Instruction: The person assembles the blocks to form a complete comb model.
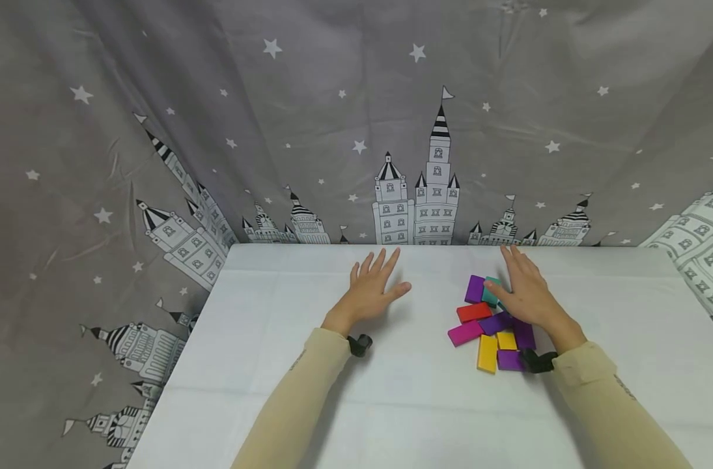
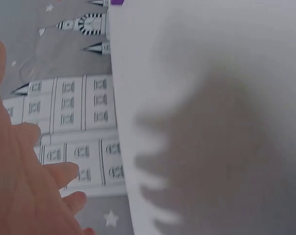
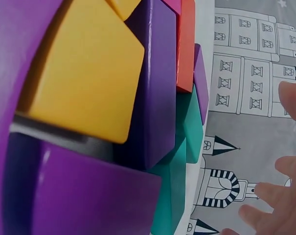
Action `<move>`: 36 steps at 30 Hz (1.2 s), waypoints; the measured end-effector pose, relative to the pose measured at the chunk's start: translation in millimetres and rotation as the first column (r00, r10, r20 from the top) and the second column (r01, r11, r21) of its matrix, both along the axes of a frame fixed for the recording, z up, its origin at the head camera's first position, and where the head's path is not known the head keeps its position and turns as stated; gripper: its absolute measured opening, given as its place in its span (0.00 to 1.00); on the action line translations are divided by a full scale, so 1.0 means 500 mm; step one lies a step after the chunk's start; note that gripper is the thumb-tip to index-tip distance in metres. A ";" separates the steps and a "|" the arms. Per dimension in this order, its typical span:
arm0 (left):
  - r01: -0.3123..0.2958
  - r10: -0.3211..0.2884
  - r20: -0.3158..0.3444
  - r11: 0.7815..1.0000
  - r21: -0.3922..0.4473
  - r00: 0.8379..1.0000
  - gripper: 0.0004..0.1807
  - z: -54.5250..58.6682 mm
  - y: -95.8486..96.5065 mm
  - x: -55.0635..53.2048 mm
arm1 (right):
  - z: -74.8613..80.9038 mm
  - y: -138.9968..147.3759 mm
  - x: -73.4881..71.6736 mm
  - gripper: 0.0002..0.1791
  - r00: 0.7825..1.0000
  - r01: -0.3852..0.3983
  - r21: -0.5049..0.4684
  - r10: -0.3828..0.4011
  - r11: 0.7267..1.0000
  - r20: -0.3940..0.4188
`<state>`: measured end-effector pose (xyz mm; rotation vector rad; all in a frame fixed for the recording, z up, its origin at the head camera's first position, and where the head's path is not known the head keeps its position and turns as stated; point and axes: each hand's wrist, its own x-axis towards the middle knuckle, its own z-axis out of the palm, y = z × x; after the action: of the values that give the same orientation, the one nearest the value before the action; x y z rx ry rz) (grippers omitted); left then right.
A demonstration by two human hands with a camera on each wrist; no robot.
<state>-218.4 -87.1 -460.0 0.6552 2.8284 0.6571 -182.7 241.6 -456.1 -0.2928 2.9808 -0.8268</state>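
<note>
Across the back of the room, the curtain [image 1: 333, 117]: grey cloth with printed white stars [image 1: 417, 53] and castles [image 1: 438, 215], hanging behind the far edge of the table.
White table [image 1: 391, 417]: a pale, lightly creased top carrying all the blocks.
Sleeves: the beige left sleeve [image 1: 297, 397] and right sleeve [image 1: 616, 404] come in from the near side.
Block pile [image 1: 498, 320]: right of the table's middle, beneath and beside the right hand, well apart from the left. Many blocks touch; whether any overlaps another, I can't tell.
Left hand [image 1: 364, 293]: spread, thumb out, holding nothing; its shadow [image 2: 221, 142] falls on the table.
Right hand [image 1: 529, 293]: fingers straight, thumb out, gripping nothing, over the pile's far right part. Thumb contact is hard to judge.
Outer blocks: yellow block [image 1: 488, 354] nearest the person, magenta block [image 1: 465, 333] and red block [image 1: 475, 312] on the left, purple block [image 1: 475, 288] at the far side. To my eye these edge pieces handle best, pinched across the long sides.
Inner blocks: small yellow block [image 1: 506, 341] and dark purple block [image 1: 494, 324] sit hemmed in; I'd free their neighbours first, the left hand steadying the rest.
</note>
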 end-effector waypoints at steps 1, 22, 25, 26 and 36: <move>0.008 -0.008 -0.001 1.000 0.006 1.000 0.43 -0.002 0.010 -0.001 | 0.000 0.000 -0.001 0.47 1.000 -0.003 -0.003 0.003 1.000 0.005; 0.108 -0.114 0.100 0.992 0.062 0.988 0.42 -0.041 0.171 -0.003 | -0.013 0.002 -0.002 0.38 0.996 -0.007 -0.017 0.008 1.000 0.086; 0.121 -0.126 0.102 0.991 0.057 0.987 0.42 -0.047 0.185 -0.001 | -0.018 0.002 -0.004 0.37 0.995 -0.007 -0.007 0.008 1.000 0.100; 0.123 -0.128 0.101 0.991 0.050 0.987 0.42 -0.050 0.189 -0.001 | -0.020 0.002 -0.005 0.37 0.994 -0.006 0.000 0.006 1.000 0.107; 0.146 -0.144 0.075 0.989 -0.021 0.987 0.41 -0.055 0.225 -0.001 | -0.026 0.005 -0.005 0.35 0.993 -0.017 0.024 0.014 1.000 0.116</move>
<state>-219.1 25.2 -487.7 0.8060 2.6870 0.6042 -185.4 244.2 -469.2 -0.2578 2.8750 -0.7763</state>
